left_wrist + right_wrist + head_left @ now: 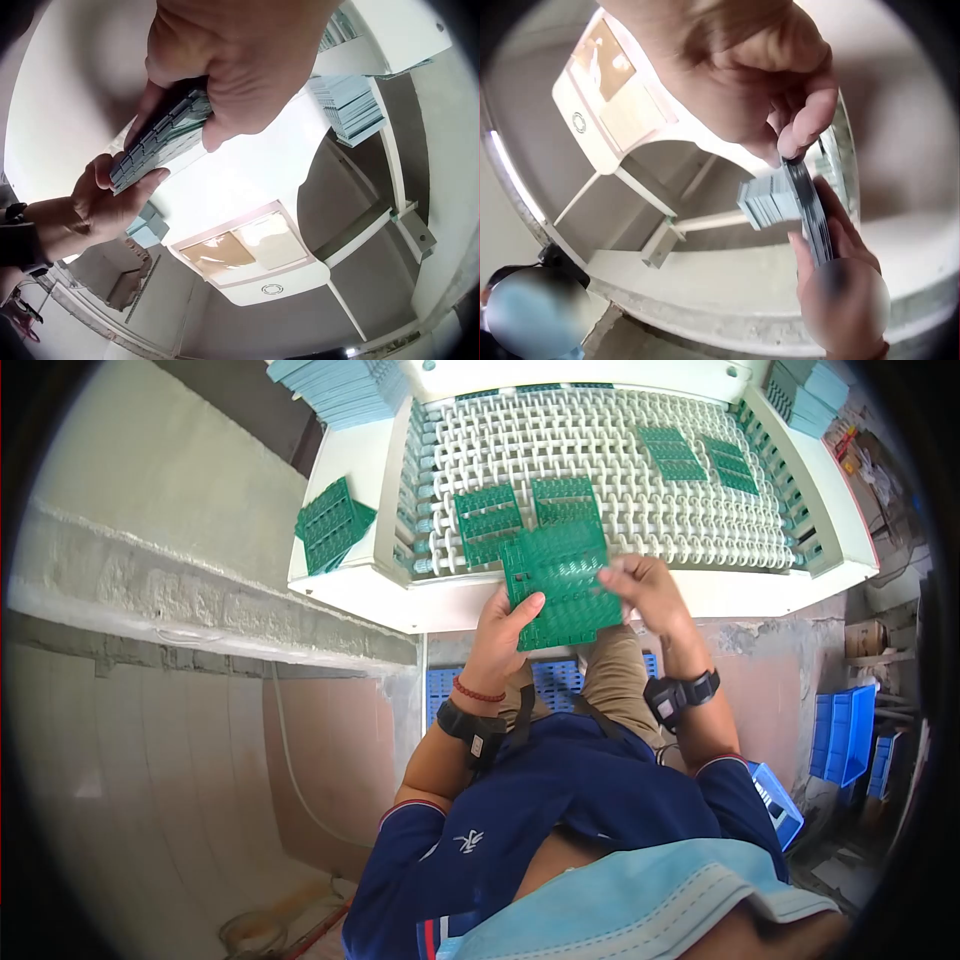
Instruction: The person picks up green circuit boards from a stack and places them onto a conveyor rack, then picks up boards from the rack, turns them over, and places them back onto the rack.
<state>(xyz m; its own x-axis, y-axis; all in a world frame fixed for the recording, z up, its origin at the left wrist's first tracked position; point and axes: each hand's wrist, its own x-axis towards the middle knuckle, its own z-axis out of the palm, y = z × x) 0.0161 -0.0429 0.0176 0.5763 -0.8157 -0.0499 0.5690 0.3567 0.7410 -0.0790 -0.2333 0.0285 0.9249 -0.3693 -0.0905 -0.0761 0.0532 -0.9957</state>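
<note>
A stack of green circuit boards (565, 585) is held over the front edge of the white machine. My left hand (500, 635) grips its left side, thumb on top and fingers beneath. At the stack's right edge, my right hand (650, 595) pinches with curled fingers and thumb. The left wrist view shows the layered board edges (161, 142) between the left hand (232, 60) and the right hand (109, 206). In the right wrist view, the fingertips of the right hand (757, 75) meet the end of the stack (814, 214).
Several green boards, such as one (488, 523), lie on the white roller conveyor (600, 450). More boards (333, 525) rest on its left ledge. Pale blue stacks (345, 390) stand at the back left corner, and blue bins (842, 735) at the right.
</note>
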